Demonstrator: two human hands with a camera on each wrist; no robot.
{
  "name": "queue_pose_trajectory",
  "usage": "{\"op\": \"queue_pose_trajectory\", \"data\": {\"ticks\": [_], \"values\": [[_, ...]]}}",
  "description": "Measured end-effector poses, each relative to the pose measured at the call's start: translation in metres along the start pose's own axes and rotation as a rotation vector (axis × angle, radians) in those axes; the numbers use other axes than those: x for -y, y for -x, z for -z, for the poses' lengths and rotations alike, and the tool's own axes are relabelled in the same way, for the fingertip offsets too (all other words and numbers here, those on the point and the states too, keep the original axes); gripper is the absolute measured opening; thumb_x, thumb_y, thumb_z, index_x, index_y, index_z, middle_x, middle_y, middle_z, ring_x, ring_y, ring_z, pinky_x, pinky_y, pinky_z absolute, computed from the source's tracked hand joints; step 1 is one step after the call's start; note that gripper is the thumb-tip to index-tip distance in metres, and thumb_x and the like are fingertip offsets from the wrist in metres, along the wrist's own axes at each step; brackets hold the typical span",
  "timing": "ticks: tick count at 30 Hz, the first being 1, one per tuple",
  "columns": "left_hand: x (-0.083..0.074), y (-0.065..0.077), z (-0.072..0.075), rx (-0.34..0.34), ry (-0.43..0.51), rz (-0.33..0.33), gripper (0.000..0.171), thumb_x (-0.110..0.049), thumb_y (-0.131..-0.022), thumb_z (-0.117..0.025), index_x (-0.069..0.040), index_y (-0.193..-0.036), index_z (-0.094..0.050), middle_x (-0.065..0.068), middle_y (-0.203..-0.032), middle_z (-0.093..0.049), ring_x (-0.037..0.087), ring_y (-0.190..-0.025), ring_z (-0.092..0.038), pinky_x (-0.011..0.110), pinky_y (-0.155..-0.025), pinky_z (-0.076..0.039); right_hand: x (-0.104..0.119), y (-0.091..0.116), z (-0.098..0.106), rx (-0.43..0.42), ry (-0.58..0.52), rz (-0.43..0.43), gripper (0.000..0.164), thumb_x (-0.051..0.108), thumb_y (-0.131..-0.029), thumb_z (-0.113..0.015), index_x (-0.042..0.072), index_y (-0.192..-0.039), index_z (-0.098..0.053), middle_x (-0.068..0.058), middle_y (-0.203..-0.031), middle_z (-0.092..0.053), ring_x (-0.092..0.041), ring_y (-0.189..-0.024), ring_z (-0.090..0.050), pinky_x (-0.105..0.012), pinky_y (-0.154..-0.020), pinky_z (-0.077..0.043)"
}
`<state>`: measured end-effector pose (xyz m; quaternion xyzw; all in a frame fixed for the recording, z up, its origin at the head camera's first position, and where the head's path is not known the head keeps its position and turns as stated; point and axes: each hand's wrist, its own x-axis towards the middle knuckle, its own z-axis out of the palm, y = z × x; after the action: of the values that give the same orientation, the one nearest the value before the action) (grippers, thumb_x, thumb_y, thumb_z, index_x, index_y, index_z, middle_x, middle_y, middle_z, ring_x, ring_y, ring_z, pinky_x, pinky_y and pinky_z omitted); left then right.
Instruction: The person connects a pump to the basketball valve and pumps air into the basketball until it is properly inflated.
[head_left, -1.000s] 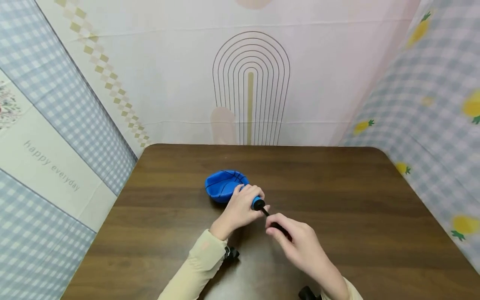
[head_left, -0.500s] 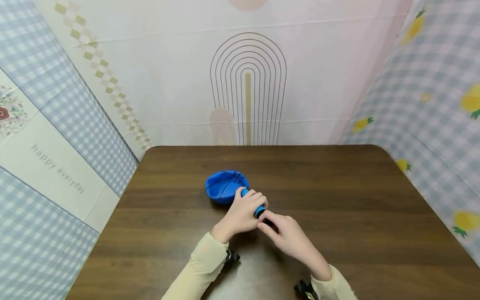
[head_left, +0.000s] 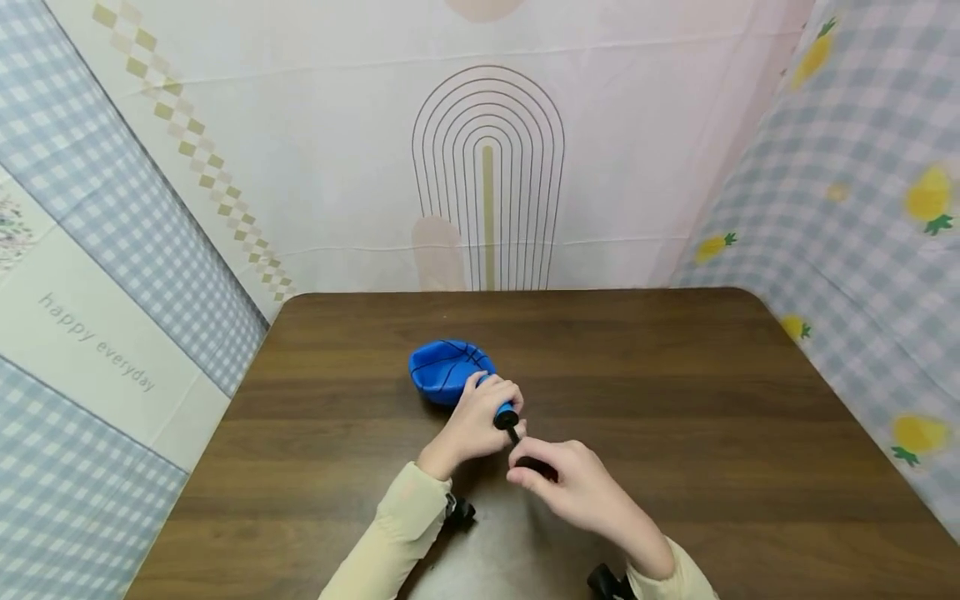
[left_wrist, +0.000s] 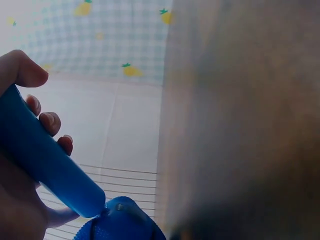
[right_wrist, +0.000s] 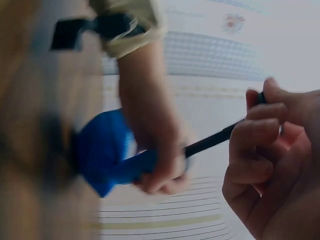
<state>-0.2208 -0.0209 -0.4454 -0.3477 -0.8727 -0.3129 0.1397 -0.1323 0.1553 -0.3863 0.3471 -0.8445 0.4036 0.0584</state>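
2 hands (head_left: 474, 427) (head_left: 581, 483) grip 1 pump (left_wrist: 55, 162), well inside table edges (head_left: 517, 298).

Head view: from above at six o'clock, facing twelve and downward across the surface (head_left: 675, 400). Left wrist view: rolled sideways, close along the pump (left_wrist: 50, 160), with the ball (left_wrist: 121, 222) at six. Right wrist view: also rolled, surface at nine, farther from the ball. All three share pump and ball.
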Motion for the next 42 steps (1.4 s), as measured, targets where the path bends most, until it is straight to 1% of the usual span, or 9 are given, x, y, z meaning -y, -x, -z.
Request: {"op": "queue_pose_trajectory", "data": {"ticks": [5,11,16,22,27,30,33,37,42], "values": [[-0.004,0.005,-0.005,0.022,-0.075,-0.043,0.024,-0.027,-0.077,-0.076,-0.018,-0.083,-0.054,-0.006,-0.086,-0.06,0.014,-0.093,-0.055,0.056,-0.106,-0.033,-0.028,-0.011,-0.012,0.06,-0.017,-0.113,0.004,0.027,-0.088,-0.068,0.025,-0.085,-0.066,0.013,-0.06,-0.05,0.007,-0.055,-0.039,-0.016,-0.052,-0.037],[-0.004,0.005,-0.007,0.09,-0.219,-0.044,0.03,-0.042,-0.077,-0.075,-0.021,-0.085,-0.055,-0.01,-0.087,-0.061,0.011,-0.093,-0.054,0.058,-0.107,-0.031,-0.05,-0.012,-0.02,0.056,-0.05,-0.102,0.005,0.025,-0.09,-0.066,0.021,-0.089,-0.068,0.011,-0.063,-0.054,0.006,-0.056,-0.041,-0.016,-0.054,-0.04],[-0.001,-0.002,-0.007,0.081,-0.146,0.006,0.021,-0.03,-0.078,-0.072,-0.021,-0.084,-0.055,-0.008,-0.085,-0.059,0.011,-0.091,-0.054,0.056,-0.105,-0.034,-0.028,-0.004,-0.008,-0.021,0.048,-0.055,0.005,0.024,-0.094,-0.062,0.023,-0.093,-0.066,0.015,-0.059,-0.045,0.009,-0.052,-0.036,-0.014,-0.052,-0.037],[0.006,-0.006,-0.003,0.007,-0.047,0.049,0.022,-0.021,-0.076,-0.073,-0.02,-0.081,-0.052,-0.007,-0.078,-0.053,0.011,-0.086,-0.052,0.057,-0.106,-0.034,0.008,0.008,0.012,-0.059,0.096,0.125,0.009,0.018,-0.091,-0.065,0.027,-0.09,-0.064,0.018,-0.063,-0.049,0.012,-0.055,-0.035,-0.004,-0.054,-0.032],[0.004,-0.004,-0.005,-0.056,0.007,0.038,0.019,-0.019,-0.076,-0.071,-0.018,-0.079,-0.052,-0.006,-0.076,-0.055,0.013,-0.086,-0.053,0.06,-0.106,-0.033,0.005,0.002,0.011,-0.048,0.032,0.19,0.011,0.013,-0.088,-0.068,0.024,-0.087,-0.064,0.014,-0.063,-0.052,0.011,-0.056,-0.037,-0.006,-0.054,-0.034],[0.001,0.0,-0.009,-0.103,0.021,0.018,0.019,-0.015,-0.074,-0.071,-0.016,-0.078,-0.052,-0.004,-0.075,-0.056,0.015,-0.084,-0.054,0.061,-0.103,-0.036,-0.009,-0.007,0.003,-0.053,-0.013,0.155,0.007,0.013,-0.088,-0.068,0.019,-0.085,-0.067,0.011,-0.063,-0.055,0.01,-0.057,-0.039,-0.01,-0.052,-0.037],[-0.002,0.004,-0.014,-0.111,0.029,-0.004,0.019,-0.016,-0.075,-0.073,-0.014,-0.08,-0.054,-0.002,-0.076,-0.059,0.016,-0.083,-0.056,0.061,-0.1,-0.039,-0.026,-0.016,-0.006,-0.074,-0.008,0.077,0.003,0.016,-0.088,-0.068,0.017,-0.086,-0.07,0.01,-0.064,-0.058,0.007,-0.055,-0.042,-0.013,-0.051,-0.04],[-0.006,0.007,-0.016,-0.086,-0.024,-0.016,0.019,-0.019,-0.075,-0.074,-0.014,-0.083,-0.057,-0.002,-0.078,-0.063,0.015,-0.083,-0.058,0.056,-0.098,-0.043,-0.042,-0.023,-0.015,-0.077,0.016,0.0,0.006,0.02,-0.089,-0.067,0.016,-0.088,-0.071,0.008,-0.064,-0.059,0.004,-0.055,-0.044,-0.016,-0.053,-0.041],[-0.008,0.002,-0.008,-0.025,-0.114,-0.018,0.021,-0.028,-0.075,-0.074,-0.017,-0.083,-0.057,-0.004,-0.08,-0.062,0.014,-0.085,-0.058,0.057,-0.1,-0.04,-0.036,-0.017,-0.012,-0.094,0.069,0.027,0.006,0.019,-0.091,-0.065,0.015,-0.09,-0.07,0.01,-0.065,-0.056,0.007,-0.057,-0.04,-0.014,-0.054,-0.04]]}}
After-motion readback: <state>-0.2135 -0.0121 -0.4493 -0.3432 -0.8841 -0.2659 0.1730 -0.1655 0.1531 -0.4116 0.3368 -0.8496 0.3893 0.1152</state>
